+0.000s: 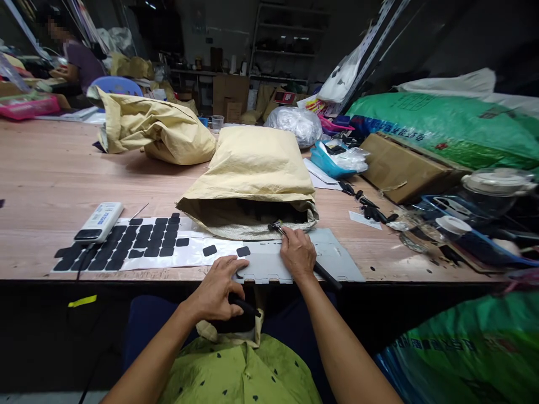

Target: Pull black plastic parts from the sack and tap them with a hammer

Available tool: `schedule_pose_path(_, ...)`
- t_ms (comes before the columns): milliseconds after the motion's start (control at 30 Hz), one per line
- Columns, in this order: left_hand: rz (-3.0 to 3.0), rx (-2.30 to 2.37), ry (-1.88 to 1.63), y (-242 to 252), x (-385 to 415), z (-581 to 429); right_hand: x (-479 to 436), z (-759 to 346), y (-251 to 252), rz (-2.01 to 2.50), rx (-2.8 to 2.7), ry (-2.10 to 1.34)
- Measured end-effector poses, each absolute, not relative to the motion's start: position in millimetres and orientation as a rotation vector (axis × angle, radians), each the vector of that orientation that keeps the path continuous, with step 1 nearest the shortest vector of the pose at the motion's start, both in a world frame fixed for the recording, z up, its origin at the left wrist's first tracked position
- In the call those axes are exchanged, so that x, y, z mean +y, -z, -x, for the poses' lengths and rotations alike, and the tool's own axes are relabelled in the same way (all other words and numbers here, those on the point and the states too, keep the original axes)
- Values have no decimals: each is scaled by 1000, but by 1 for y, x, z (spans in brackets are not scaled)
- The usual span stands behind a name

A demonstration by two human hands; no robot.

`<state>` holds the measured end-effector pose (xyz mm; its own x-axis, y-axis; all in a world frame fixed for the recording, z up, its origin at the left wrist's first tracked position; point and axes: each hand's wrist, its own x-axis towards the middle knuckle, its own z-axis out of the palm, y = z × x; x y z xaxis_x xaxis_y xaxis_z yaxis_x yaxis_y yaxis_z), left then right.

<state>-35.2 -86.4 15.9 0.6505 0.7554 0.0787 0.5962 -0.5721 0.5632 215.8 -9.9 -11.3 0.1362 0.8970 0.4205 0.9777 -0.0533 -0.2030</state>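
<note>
My right hand (298,255) is closed around a slim tool with a metal end (275,226), at the mouth of a cream woven sack (261,163). A black handle (328,276) shows beyond my wrist; whether it belongs to that tool I cannot tell. At the table's front edge, my left hand (221,289) holds a black rod-like piece (245,306) near the thumb, fingertips by a grey sheet (265,264). Rounded black pads (155,235) sit in rows on white backing, two of them single near my left fingers. Dark contents inside the sack are hard to make out.
A white electronic device (99,221) rests on the pads' left part. Behind stands another cream sack (160,126). To the right are black pieces (374,213), a cardboard box (408,165), a lidded clear container (497,191) and green sacks (438,123). A person (78,59) sits far left.
</note>
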Motion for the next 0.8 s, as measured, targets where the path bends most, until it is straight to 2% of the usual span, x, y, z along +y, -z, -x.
schedule_pose_path(167,-2617,1192,-474,18,-116,29,-11,-215,11,2001,-1807,269)
schedule_pose_path(367,-2704,1325,-740,45,-123,17,-12,-215,11,1999,-1813,279)
schedule_pose_path(567,-2381,1312,-1070,12,-111,3,-12,-213,11,1991,-1831,300)
schedule_pose_path(733,-2073,1535,-1134,-25,-22,-23,-12,-213,11,1980,-1825,306)
schedule_pose_path(800,-1923,1698,-1053,-34,23,-32,-12,-213,10,1975,-1824,291)
